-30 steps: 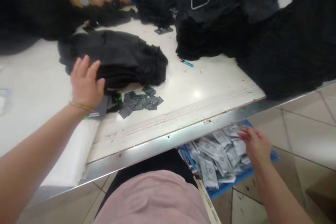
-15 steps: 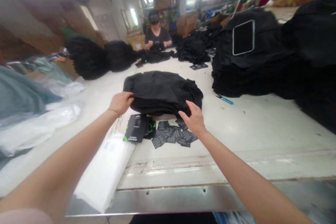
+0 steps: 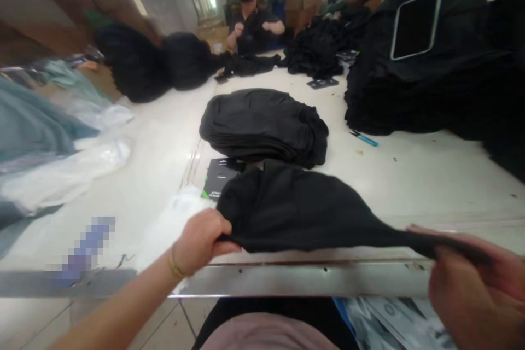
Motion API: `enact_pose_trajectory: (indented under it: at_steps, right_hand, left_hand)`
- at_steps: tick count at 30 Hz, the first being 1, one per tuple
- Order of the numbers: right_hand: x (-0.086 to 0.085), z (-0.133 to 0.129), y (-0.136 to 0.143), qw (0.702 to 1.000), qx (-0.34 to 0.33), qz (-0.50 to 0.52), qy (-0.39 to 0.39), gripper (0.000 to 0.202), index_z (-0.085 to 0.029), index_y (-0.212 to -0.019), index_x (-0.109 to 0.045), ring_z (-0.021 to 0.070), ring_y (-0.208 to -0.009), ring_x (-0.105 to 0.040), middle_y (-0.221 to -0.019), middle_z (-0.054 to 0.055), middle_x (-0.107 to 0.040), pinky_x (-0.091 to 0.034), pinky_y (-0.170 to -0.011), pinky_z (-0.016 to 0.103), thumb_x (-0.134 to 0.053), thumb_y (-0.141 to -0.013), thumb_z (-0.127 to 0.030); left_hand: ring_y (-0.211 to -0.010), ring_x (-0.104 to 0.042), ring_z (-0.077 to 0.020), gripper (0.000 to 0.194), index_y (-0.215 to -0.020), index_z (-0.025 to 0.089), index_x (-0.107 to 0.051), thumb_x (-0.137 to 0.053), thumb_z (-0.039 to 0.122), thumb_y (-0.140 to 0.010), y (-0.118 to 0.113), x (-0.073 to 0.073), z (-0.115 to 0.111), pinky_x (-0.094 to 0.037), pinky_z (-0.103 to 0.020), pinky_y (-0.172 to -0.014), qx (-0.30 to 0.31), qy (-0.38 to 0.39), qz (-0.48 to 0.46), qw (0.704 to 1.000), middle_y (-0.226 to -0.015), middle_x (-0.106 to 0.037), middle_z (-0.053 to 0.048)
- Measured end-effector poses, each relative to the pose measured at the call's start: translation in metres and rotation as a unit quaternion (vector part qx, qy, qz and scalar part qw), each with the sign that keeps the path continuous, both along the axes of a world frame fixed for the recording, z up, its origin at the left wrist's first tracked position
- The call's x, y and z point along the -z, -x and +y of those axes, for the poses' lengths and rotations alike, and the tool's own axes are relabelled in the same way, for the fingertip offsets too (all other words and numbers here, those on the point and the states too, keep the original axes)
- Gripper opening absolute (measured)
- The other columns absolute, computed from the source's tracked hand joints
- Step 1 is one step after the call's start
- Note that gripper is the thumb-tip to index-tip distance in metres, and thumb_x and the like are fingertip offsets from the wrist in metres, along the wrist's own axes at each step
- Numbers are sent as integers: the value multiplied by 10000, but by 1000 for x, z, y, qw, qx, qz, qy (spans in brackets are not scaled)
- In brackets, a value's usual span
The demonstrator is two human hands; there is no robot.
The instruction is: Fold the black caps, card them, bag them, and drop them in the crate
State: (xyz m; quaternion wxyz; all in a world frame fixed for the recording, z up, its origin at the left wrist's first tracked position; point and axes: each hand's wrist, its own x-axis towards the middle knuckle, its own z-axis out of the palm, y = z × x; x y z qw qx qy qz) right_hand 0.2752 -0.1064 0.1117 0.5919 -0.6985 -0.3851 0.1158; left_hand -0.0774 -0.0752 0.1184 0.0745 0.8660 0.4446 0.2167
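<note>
The person's left hand [image 3: 205,241] and right hand [image 3: 471,284], fingers closed, grip black cloth [image 3: 303,208] above the desk's [image 3: 414,175] near edge; a co-worker [image 3: 252,22] sits beyond the far edge.

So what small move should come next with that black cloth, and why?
Perhaps the right hand should open out its end of the black cloth, which is drawn into a narrow strip there, while the side nearer the left hand spreads wide.

Matt blk cloth [image 3: 303,210]; glossy wht tabletop [image 3: 410,180].
</note>
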Motion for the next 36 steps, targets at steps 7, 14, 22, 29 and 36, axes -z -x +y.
enact_pose_trajectory:
  at_steps: [7,14,22,29,36]
  right_hand:
    - [69,-37,-34,986,-17,-83,143,276,-215,-865,-600,261,-792,-587,-823,71,-627,-455,-806,467,-508,-705,-420]
    - [101,46,-39,946,-83,-288,124,321,-128,-996,-575,278,-858,-572,-914,154,-627,-449,-774,433,-397,-784,-291]
    - [83,-16,30,875,-234,-423,-36,439,-179,-1238,-455,287,-1153,-471,-1198,158,-546,-398,-928,473,-510,-807,-238]
    - [105,-48,124,840,-404,-362,-22,306,-165,-1069,-605,276,-968,-590,-1021,130,-663,-467,-825,477,-468,-799,-117]
    - [108,-57,49,908,-194,359,94,159,-238,-882,-618,204,-812,-644,-858,19,-687,-541,-728,374,-579,-731,-268]
  left_hand:
    - [-641,-540,-145,266,-697,199,-541,-484,417,-839,-31,65,-65,-391,-242,-585,-38,240,2,970,-659,-583,0]
    - [-623,-563,-165,338,-803,205,-564,-378,481,-864,-46,75,0,-368,-255,-581,-197,238,-13,951,-634,-598,-5]
    - [-836,-594,-192,339,-1025,190,-574,-421,443,-858,-62,73,26,-429,-294,-765,-146,193,2,970,-902,-653,-61]
    - [-876,-593,-148,284,-1012,218,-619,-381,308,-887,-142,58,54,-416,-243,-809,146,294,-7,945,-909,-684,2]
    - [-895,-570,-161,457,-1021,234,-606,-179,375,-938,-124,80,36,-380,-271,-845,151,307,27,939,-923,-672,-6]
